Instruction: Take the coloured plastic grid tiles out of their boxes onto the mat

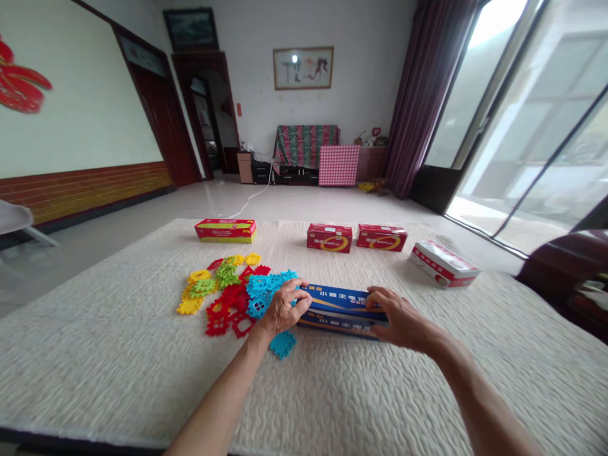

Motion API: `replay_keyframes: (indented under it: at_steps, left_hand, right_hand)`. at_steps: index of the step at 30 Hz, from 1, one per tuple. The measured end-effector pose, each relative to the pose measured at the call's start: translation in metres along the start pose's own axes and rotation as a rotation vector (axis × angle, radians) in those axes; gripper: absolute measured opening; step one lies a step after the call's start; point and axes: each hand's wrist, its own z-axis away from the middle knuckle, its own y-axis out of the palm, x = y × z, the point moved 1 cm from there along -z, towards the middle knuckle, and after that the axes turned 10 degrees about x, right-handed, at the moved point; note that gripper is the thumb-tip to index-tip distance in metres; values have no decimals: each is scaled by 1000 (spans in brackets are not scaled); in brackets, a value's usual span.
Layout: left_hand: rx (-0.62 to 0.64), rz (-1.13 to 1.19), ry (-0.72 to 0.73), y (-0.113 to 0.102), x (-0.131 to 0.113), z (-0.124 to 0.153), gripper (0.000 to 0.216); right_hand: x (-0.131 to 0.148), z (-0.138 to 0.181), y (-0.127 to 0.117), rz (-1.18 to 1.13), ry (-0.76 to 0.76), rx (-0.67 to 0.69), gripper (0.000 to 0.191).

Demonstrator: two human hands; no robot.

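Observation:
A long blue battery box (339, 310) with white and yellow print lies on the cream quilted cover. Its left end is gripped by my left hand (285, 308), fingers on top and thumb on the near edge. My right hand (399, 318) grips the right end in the same way. Just left of the box, plastic interlocking pieces lie in a loose pile: blue ones (266, 288), red ones (228, 308), green ones (227, 274) and yellow ones (190, 305). One blue piece (283, 345) sits apart, nearer to me, below my left wrist.
Along the far side stand a red and yellow-green box (225, 232), two red boxes (329, 238) (381, 237) and, farther right, a white and red box (444, 263). The quilted cover (142, 373) ends at a dark edge near me. A dark reddish-brown seat (560, 266) borders the right.

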Motion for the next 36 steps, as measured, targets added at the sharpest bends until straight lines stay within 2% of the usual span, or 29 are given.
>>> replay_keyframes:
  at_steps: [7,11,14,16,20,23,26,29,33,36]
  left_hand:
    - [40,17,26,-12,9,-22,18]
    - [-111,25,-67,-41,35,-40,19]
    - [-276,-4,-155,-70,64,-48,21]
    - [-363,-41,-214,-91,85,-50,23]
    - [-440,-133,-361,-127,122,-46,26]
    - [-462,-163,-460,-146,145,-40,28]
    - [-472,-147,-548,-156,167,-34,28]
    - [-491,-116,-616,-157,184,-30,29]
    - [-511,-107,-639,-154,193,-28,30]
    - [-510,-109,-668,-151,195,-28,29]
  right_hand:
    - [-12,-15,-14,-58,-35,67,27]
    - [-22,-38,-37,-62,-79,-49,25]
    - [-16,-79,-50,-38,-130,-153,24]
    - [-1,-119,-49,-1,-154,-210,25]
    - [44,-211,-29,99,-150,-245,31]
    - [67,-272,-8,164,-156,-162,31]
    - [69,-317,4,225,-156,-155,32]
    - [57,-348,9,239,-136,-175,33]
    - [39,-371,13,261,-110,-174,35]
    - [38,-380,13,290,-95,-153,37]
